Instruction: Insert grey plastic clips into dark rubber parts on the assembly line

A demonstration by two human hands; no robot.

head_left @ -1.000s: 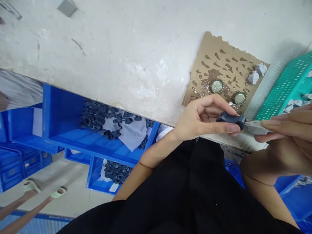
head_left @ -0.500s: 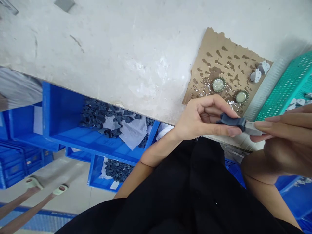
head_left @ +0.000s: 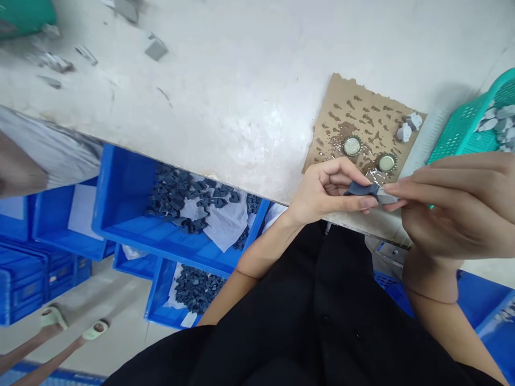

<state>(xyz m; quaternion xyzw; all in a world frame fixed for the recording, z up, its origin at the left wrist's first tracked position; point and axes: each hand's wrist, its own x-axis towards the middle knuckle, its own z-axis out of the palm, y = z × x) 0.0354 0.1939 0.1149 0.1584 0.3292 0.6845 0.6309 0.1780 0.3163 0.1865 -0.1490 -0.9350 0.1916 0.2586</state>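
Pale and scuffed, the counter [head_left: 241,96] carries a spotted cardboard sheet [head_left: 362,123] at 1 o'clock, two bottle caps [head_left: 352,146] on it. At the counter's near edge, the left hand [head_left: 322,193] has its grip closed on a dark plastic piece [head_left: 360,188]; the right hand [head_left: 454,203] pinches a pale grey piece [head_left: 387,197] against its 3 o'clock end. Best to keep both level and push straight. Blue bins [head_left: 120,214] sit below.

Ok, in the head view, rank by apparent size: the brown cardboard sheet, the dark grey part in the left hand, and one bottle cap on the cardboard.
1. Cardboard sheet, largest by far.
2. Dark grey part, pinched in the left hand.
3. Bottle cap, smallest, though it lies farther from the camera, so its gap to the part is unsure.
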